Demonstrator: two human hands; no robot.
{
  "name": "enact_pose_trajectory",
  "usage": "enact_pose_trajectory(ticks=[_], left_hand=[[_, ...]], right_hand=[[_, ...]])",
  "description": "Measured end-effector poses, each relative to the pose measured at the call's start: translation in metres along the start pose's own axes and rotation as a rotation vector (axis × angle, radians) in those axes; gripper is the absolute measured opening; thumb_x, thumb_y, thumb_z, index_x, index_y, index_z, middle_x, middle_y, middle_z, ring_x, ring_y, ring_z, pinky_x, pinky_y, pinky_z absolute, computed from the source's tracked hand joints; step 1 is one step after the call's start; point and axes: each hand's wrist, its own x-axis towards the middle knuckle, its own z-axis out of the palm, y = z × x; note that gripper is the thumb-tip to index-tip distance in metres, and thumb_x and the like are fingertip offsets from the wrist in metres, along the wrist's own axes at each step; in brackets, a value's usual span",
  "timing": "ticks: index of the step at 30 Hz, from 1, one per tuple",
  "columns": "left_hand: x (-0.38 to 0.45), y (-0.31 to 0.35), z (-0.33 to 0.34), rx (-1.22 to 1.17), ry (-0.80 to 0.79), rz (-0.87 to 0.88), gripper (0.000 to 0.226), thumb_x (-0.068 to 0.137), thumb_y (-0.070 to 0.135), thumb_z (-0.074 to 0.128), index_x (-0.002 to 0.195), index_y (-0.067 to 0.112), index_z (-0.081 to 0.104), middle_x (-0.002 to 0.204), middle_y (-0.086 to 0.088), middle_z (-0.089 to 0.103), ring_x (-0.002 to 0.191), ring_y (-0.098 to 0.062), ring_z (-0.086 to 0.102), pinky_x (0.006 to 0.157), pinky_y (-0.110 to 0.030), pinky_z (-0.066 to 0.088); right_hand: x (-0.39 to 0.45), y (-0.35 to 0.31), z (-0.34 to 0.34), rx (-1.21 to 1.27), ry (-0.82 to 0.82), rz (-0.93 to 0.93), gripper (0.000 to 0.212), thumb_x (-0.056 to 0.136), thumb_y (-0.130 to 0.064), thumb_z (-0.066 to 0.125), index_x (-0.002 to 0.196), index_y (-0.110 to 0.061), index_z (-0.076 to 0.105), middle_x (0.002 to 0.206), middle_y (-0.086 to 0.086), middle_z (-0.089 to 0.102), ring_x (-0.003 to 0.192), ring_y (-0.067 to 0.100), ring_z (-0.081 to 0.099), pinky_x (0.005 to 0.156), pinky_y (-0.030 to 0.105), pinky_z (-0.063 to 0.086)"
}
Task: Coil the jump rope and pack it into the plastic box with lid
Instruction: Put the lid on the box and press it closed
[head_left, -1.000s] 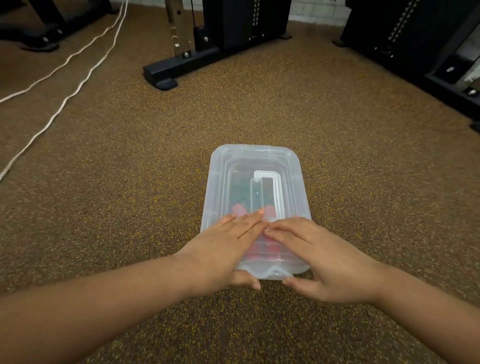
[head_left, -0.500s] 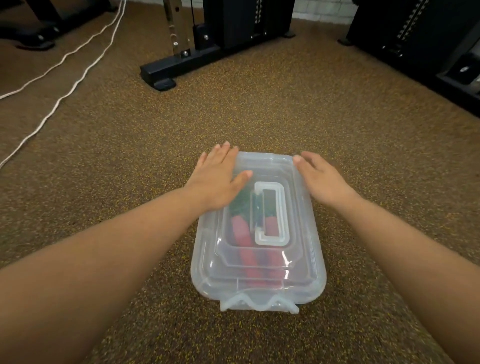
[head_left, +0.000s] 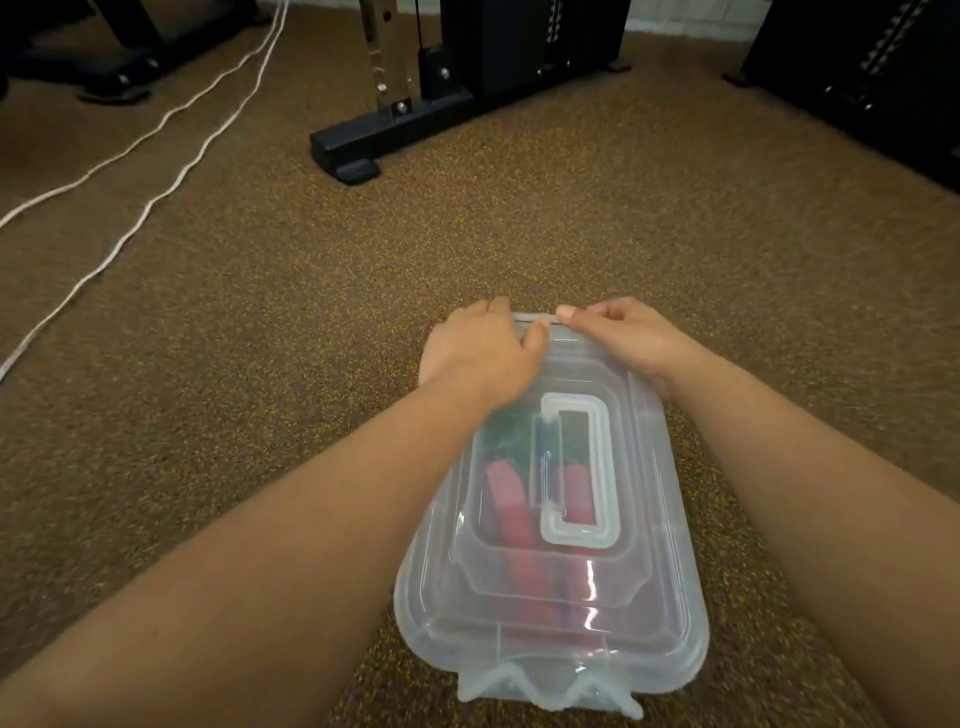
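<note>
a: where's the jump rope (head_left: 519, 525)?
b: inside the clear plastic box (head_left: 670, 654), on the speckled brown floor (head_left: 519, 234). red handles lie side by side lengthwise, with a dark green bundle at their far end, all blurred through the plastic.
a: and the lid (head_left: 644, 499)?
b: on top of the box, its white carry handle (head_left: 576, 535) lying flat in the centre recess. a clasp (head_left: 550, 691) sits at the near end.
a: the hands?
b: both at the far end. the left hand (head_left: 483, 353) lies palm down over the far left corner, fingers curled over the rim. the right hand (head_left: 618, 338) rests on the far edge, fingers bent and bunched, thumb tip beside the left hand's. neither pinches anything.
a: around it?
b: a black machine base (head_left: 395, 135) beyond, and two white cords (head_left: 150, 197) running along the floor at left.
</note>
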Motion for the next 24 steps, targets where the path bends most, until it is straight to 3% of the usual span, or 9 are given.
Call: enact_pose_trajectory(ticks=[3, 5, 9, 12, 17, 21, 24], left_hand=[[0.001, -0.002, -0.003, -0.038, -0.036, 0.013, 0.072, 0.087, 0.061, 0.037, 0.146, 0.019, 0.032, 0.147, -0.004, 0.043, 0.133, -0.026, 0.041, 0.102, -0.038, 0.036], [0.002, -0.005, -0.004, -0.103, -0.040, 0.003, 0.071, 0.084, 0.063, 0.043, 0.142, 0.023, 0.038, 0.144, -0.001, 0.047, 0.131, -0.022, 0.043, 0.101, -0.036, 0.037], [0.002, -0.008, -0.005, -0.235, -0.029, -0.039, 0.064, 0.082, 0.063, 0.052, 0.133, 0.026, 0.048, 0.135, 0.001, 0.052, 0.125, -0.018, 0.048, 0.097, -0.033, 0.039], [0.002, -0.007, -0.004, -0.240, -0.024, -0.034, 0.061, 0.082, 0.061, 0.053, 0.131, 0.024, 0.049, 0.133, 0.000, 0.052, 0.123, -0.019, 0.049, 0.096, -0.034, 0.040], [0.002, -0.005, -0.003, -0.240, -0.020, -0.036, 0.058, 0.083, 0.059, 0.054, 0.128, 0.023, 0.051, 0.130, -0.001, 0.053, 0.120, -0.020, 0.050, 0.097, -0.037, 0.042], [-0.005, -0.002, -0.002, -0.197, 0.048, -0.023, 0.048, 0.087, 0.057, 0.051, 0.120, 0.023, 0.056, 0.127, 0.001, 0.054, 0.111, -0.023, 0.056, 0.088, -0.035, 0.042], [-0.006, -0.001, -0.003, -0.139, 0.062, 0.005, 0.059, 0.090, 0.057, 0.044, 0.135, 0.020, 0.046, 0.134, -0.003, 0.052, 0.120, -0.027, 0.053, 0.094, -0.039, 0.041]], right_hand=[[-0.003, 0.007, -0.002, 0.096, -0.089, -0.129, 0.086, 0.055, -0.049, 0.084, 0.126, -0.023, 0.045, 0.108, 0.002, 0.061, 0.102, 0.017, 0.062, 0.090, 0.035, 0.049], [-0.004, 0.008, -0.004, 0.141, -0.198, -0.131, 0.087, 0.053, -0.036, 0.084, 0.130, -0.017, 0.048, 0.106, 0.001, 0.063, 0.099, 0.016, 0.064, 0.093, 0.034, 0.050], [-0.004, 0.006, -0.005, 0.103, -0.224, -0.179, 0.055, 0.061, -0.028, 0.082, 0.112, -0.020, 0.063, 0.101, 0.004, 0.066, 0.085, 0.014, 0.063, 0.087, 0.032, 0.051], [-0.005, 0.004, -0.005, 0.052, -0.188, -0.230, 0.033, 0.073, -0.020, 0.078, 0.102, -0.023, 0.064, 0.092, 0.001, 0.064, 0.077, 0.009, 0.060, 0.077, 0.024, 0.050], [-0.006, 0.004, -0.006, 0.013, -0.157, -0.271, 0.031, 0.073, -0.023, 0.078, 0.101, -0.024, 0.065, 0.089, -0.003, 0.066, 0.073, 0.005, 0.061, 0.070, 0.019, 0.049], [-0.007, 0.008, -0.002, -0.001, -0.082, -0.324, 0.022, 0.072, -0.025, 0.079, 0.092, -0.026, 0.069, 0.087, -0.003, 0.070, 0.079, 0.010, 0.063, 0.079, 0.030, 0.052], [-0.011, 0.006, -0.001, -0.086, -0.022, -0.332, 0.031, 0.073, -0.035, 0.078, 0.101, -0.027, 0.069, 0.092, -0.008, 0.069, 0.087, 0.009, 0.061, 0.080, 0.025, 0.049]])
